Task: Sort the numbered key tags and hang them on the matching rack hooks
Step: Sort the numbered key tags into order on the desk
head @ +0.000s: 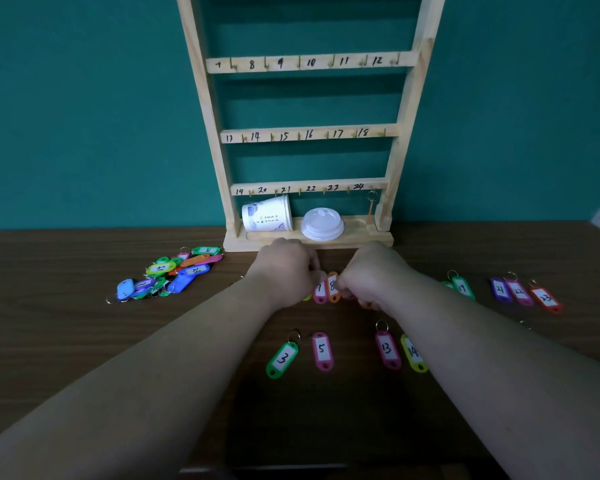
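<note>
Before the rack (309, 133), both curled hands, left hand (284, 271) and right hand (371, 275), meet over tags 7 (320, 289) and 8 (332, 287); grip unclear.

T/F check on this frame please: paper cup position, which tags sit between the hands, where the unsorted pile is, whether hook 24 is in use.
1. The paper cup stands upright on the rack base. False: it lies on its side, beside the white lid.
2. Tags 7 and 8 lie between the left hand and right hand. True.
3. The unsorted tag pile is right of the rack. False: it is left.
4. A key ring hangs by hook 24. True.
</note>
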